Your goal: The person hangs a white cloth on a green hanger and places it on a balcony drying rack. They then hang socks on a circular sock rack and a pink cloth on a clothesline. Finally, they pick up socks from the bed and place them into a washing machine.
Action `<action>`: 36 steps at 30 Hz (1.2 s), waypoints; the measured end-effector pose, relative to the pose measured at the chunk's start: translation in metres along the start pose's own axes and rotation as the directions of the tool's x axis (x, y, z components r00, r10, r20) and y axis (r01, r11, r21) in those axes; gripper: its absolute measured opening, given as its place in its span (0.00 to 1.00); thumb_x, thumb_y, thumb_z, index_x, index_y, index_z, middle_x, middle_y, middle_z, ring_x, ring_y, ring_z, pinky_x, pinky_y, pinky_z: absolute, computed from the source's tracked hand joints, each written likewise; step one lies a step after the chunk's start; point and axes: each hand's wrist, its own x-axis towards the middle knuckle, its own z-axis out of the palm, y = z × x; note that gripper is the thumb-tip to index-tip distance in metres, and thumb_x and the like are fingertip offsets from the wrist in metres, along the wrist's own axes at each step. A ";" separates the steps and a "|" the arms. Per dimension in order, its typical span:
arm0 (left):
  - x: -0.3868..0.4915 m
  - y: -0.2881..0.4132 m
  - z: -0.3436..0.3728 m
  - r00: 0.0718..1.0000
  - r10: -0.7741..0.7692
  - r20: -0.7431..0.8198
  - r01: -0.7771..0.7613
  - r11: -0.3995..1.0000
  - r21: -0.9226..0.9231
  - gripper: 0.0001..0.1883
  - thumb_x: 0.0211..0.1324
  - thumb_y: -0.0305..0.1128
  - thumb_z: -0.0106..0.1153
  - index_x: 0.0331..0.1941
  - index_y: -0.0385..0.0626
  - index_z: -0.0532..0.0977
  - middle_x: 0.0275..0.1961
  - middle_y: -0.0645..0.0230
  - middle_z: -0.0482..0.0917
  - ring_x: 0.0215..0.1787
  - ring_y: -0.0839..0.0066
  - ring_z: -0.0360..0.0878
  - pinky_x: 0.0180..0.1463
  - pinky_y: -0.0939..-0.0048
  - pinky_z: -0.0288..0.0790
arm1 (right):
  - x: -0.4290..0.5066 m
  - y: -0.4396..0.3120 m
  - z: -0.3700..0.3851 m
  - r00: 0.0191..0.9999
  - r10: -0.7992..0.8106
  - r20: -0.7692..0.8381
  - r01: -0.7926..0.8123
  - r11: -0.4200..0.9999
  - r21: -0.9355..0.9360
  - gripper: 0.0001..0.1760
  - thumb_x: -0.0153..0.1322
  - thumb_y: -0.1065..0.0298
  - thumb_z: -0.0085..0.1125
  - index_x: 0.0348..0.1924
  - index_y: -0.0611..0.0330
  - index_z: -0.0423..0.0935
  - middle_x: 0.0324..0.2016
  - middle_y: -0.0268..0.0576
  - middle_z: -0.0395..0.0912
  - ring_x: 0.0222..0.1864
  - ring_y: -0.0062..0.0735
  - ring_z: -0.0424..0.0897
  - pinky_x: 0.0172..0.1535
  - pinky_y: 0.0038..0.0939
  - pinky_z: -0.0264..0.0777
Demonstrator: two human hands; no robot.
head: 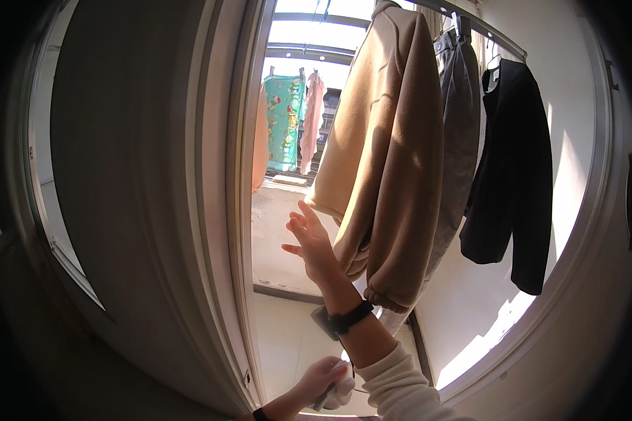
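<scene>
My right hand [313, 242] is raised with its fingers spread, near the lower hem of a tan hooded sweatshirt [400, 158] that hangs from a rail. It holds nothing; whether a fingertip touches the hem I cannot tell. A black watch or band is on that wrist, below a white sleeve. Low in the picture, my left hand [321, 379] is closed around a crumpled white cloth-like item [341, 390], with something dark beside it. Grey trousers [455, 116] and a black long-sleeved top [511, 173] hang to the right of the sweatshirt.
A door frame [242, 210] runs along the left of the opening. Beyond it, a green patterned cloth [284, 123] and a pink ruffled cloth [312, 123] hang by the window. The metal rail [497, 39] crosses the upper right, near a white wall [569, 184].
</scene>
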 end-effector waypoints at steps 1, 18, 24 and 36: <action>0.008 -0.003 -0.002 0.999 0.013 0.037 -0.014 1.000 0.024 0.15 0.60 0.39 0.51 0.42 0.38 0.71 0.35 0.70 0.75 0.37 0.84 0.70 0.42 0.79 0.66 | 0.020 0.008 -0.004 0.998 0.054 -0.029 -0.052 0.995 0.088 0.35 0.71 0.59 0.50 0.66 0.54 0.45 0.61 0.50 0.50 0.58 0.38 0.60 0.51 0.41 0.67; 0.163 0.007 -0.050 0.948 0.085 -0.305 -0.107 0.993 -0.056 0.11 0.57 0.35 0.56 0.39 0.39 0.72 0.34 0.73 0.76 0.35 0.86 0.71 0.39 0.82 0.66 | 0.160 0.032 -0.162 0.849 -0.285 -0.444 0.451 0.829 0.331 0.37 0.69 0.60 0.51 0.67 0.39 0.43 0.63 0.40 0.47 0.61 0.36 0.56 0.50 0.43 0.66; 0.235 0.043 -0.064 0.880 0.182 -0.439 -0.206 0.979 -0.006 0.12 0.58 0.34 0.56 0.40 0.38 0.72 0.35 0.73 0.76 0.37 0.85 0.72 0.42 0.82 0.67 | 0.209 0.047 -0.160 0.838 -0.421 -0.347 0.529 0.780 0.334 0.22 0.72 0.62 0.46 0.58 0.53 0.60 0.51 0.39 0.68 0.52 0.28 0.68 0.48 0.32 0.66; 0.259 0.069 -0.129 0.781 0.245 -0.574 -0.127 0.963 0.238 0.13 0.56 0.37 0.57 0.37 0.39 0.74 0.31 0.69 0.77 0.33 0.82 0.72 0.37 0.77 0.67 | 0.408 0.187 -0.069 0.995 -0.077 0.059 0.066 0.984 0.166 0.31 0.70 0.54 0.51 0.63 0.51 0.54 0.58 0.37 0.60 0.54 0.24 0.64 0.45 0.30 0.63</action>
